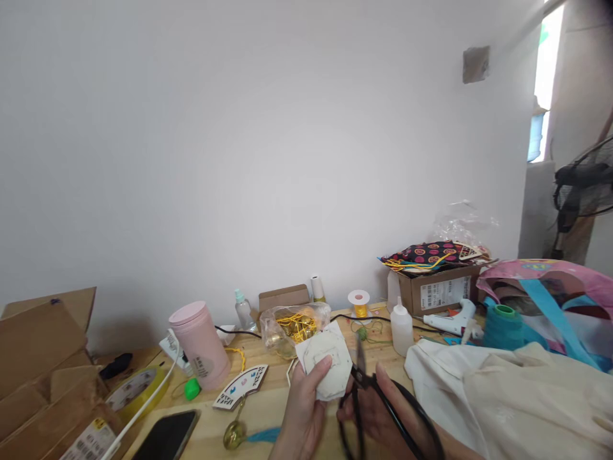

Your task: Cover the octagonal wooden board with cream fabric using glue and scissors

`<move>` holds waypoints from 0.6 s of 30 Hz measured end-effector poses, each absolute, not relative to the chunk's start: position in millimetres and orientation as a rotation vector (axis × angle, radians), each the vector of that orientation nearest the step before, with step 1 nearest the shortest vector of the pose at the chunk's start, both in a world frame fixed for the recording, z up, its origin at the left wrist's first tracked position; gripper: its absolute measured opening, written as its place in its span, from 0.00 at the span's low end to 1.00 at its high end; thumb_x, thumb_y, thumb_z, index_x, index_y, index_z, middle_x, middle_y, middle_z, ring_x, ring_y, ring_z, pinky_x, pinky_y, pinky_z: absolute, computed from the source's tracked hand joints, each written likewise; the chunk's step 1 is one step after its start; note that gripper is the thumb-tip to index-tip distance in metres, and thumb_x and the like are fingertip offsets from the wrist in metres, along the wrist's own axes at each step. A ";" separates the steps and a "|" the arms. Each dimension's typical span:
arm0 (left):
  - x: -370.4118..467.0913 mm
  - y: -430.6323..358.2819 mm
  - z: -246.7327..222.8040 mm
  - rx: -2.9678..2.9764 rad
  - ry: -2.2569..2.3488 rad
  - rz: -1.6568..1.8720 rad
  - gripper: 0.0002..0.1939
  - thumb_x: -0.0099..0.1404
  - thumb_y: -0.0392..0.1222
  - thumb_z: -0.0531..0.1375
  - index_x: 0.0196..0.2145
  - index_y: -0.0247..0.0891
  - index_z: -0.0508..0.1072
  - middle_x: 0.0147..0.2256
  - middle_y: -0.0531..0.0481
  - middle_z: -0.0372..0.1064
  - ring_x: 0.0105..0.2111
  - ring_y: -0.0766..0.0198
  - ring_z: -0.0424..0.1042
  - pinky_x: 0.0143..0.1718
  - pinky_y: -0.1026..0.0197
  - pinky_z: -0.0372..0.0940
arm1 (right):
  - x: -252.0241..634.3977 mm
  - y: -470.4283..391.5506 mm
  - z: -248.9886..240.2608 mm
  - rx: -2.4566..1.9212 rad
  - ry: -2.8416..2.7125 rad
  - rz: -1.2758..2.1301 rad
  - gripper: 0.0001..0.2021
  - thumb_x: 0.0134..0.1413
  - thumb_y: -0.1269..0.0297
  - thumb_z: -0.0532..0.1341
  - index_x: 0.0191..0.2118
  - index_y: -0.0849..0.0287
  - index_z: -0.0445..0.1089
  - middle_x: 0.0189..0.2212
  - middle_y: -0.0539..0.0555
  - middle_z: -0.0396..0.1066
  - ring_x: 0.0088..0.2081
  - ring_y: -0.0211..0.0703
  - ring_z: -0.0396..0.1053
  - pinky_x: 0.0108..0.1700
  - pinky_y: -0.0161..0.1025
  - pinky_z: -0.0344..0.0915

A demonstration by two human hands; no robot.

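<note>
My left hand [305,399] pinches a whitish, roughly eight-sided flat piece [330,367], the thumb lying across its face. A corner of white material sticks out past its upper edge. In my right hand [390,409] are black-handled scissors [364,380], blades parted and pointing up beside the right edge of the piece. To the left of my hands lies a fan-shaped decorated plate [241,387] with a brass bell [234,434] and a blue tassel [263,436]. Behind the white piece sits a clear bag [272,326] holding yellow cord and gold-coloured bells.
At left stand a cardboard box [43,383], a tape roll [138,388], a phone [166,436] and a pink tumbler [201,345]. On the right are a white squeeze bottle [401,329], a glue gun [453,319], a teal thread cone [502,327] and white cloth [517,396].
</note>
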State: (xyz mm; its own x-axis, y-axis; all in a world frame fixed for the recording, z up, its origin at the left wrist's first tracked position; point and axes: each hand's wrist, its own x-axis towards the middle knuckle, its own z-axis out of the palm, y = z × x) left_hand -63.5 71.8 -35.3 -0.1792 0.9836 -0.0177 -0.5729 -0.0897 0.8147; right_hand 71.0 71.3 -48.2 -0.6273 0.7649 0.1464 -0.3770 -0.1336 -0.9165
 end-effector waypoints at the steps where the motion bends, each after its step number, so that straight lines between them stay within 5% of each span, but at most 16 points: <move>1: -63.4 71.1 -35.3 0.678 0.830 1.583 0.15 0.51 0.34 0.61 0.39 0.32 0.68 0.28 0.48 0.72 0.24 0.64 0.70 0.26 0.64 0.64 | 71.9 70.7 -44.2 -0.441 -1.305 1.883 0.29 0.42 0.35 0.45 0.29 0.56 0.66 0.23 0.53 0.67 0.28 0.45 0.66 0.36 0.43 0.61; 7: -66.3 70.9 -35.0 0.510 0.811 1.634 0.19 0.51 0.29 0.60 0.42 0.34 0.66 0.30 0.48 0.73 0.29 0.63 0.71 0.30 0.65 0.66 | 77.0 69.5 -40.8 -0.450 -1.030 2.207 0.21 0.41 0.42 0.56 0.27 0.58 0.68 0.20 0.49 0.67 0.23 0.38 0.66 0.32 0.38 0.60; 18: -70.3 70.8 -25.3 0.241 0.766 1.614 0.10 0.55 0.26 0.55 0.36 0.28 0.67 0.25 0.46 0.73 0.24 0.65 0.72 0.23 0.68 0.67 | 89.9 76.7 -38.3 -0.363 -0.842 2.536 0.22 0.47 0.44 0.51 0.33 0.60 0.66 0.20 0.49 0.63 0.22 0.36 0.65 0.31 0.36 0.58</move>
